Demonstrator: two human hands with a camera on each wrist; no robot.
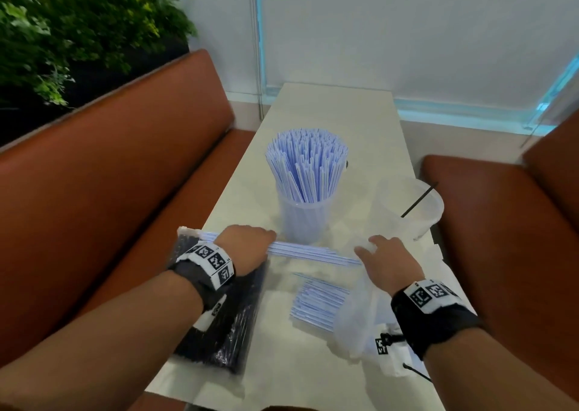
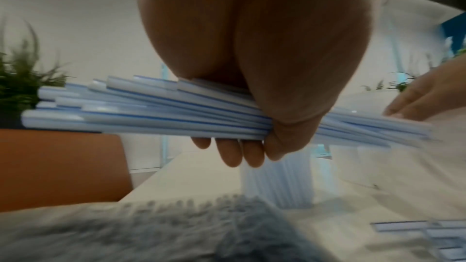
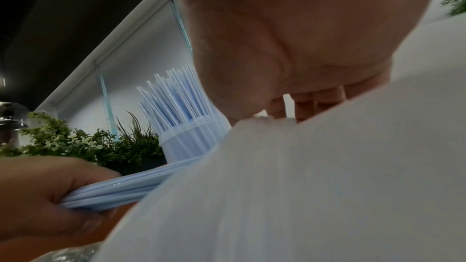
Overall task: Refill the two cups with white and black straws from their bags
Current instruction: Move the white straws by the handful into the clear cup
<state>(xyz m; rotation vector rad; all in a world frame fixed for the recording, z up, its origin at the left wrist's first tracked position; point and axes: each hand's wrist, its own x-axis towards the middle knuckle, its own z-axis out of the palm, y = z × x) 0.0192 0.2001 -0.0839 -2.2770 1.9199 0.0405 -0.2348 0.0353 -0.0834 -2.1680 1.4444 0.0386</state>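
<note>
Between two orange bench seats [image 1: 103, 172], the white tabletop [image 1: 369, 122] runs away toward the far wall. Bag of black straws [image 1: 219, 326]: lies at the near left, under the left forearm. Clear bag [image 1: 360, 310]: lies at the near right, crumpled, with loose white straws [image 1: 319, 301] just to its left on the tabletop. Filled cup [image 1: 305, 219]: stands at centre, packed with upright white straws. Empty cup [image 1: 410, 204]: stands right of the filled cup and contains a single black straw [image 1: 418, 200]. Left hand [image 1: 247, 243]: fingers [image 2: 233, 153] are curled round a horizontal bundle of white straws [image 2: 141, 113], held just near of the filled cup. Right hand [image 1: 388, 260]: rests on the clear bag, fingers extended and relaxed, with its fingertips at the bundle's right end.
</note>
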